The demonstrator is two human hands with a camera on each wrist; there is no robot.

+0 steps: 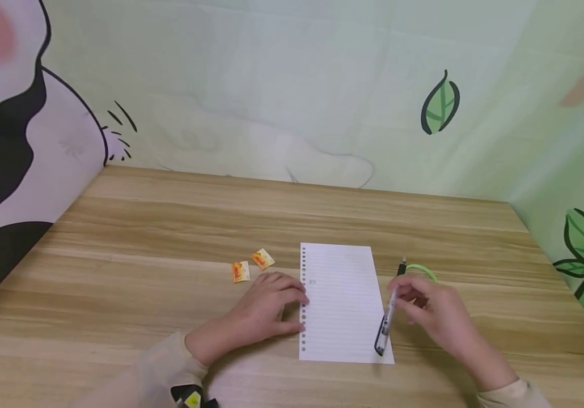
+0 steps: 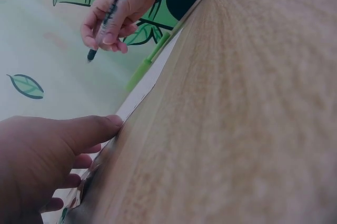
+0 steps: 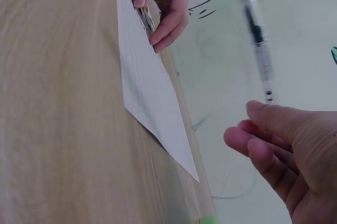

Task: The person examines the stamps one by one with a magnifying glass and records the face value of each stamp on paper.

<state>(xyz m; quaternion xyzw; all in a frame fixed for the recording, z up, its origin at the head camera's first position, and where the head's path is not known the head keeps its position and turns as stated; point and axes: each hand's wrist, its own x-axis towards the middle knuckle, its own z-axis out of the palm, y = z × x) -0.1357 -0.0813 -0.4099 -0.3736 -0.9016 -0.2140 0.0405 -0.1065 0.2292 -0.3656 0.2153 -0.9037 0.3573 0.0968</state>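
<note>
A sheet of lined white paper (image 1: 340, 306) with holes along its left edge lies on the wooden table. My left hand (image 1: 263, 306) rests at that edge, thumb and fingertips touching it, fingers loosely bent. Above the paper's right edge, my right hand (image 1: 442, 314) pinches a clear pen (image 1: 392, 309) with a black grip and clip. The tip points away from me and the clip end toward me. In the right wrist view the same pen (image 3: 258, 37) is blurred, held off the table. A small printed mark (image 1: 312, 281) shows on the paper near the holes.
Two small orange and yellow cards (image 1: 240, 271) lie beyond my left hand. A bright green curved thing (image 1: 424, 270), partly hidden behind my right hand, lies right of the paper. A printed cloth wall (image 1: 292, 85) stands along the table's back edge.
</note>
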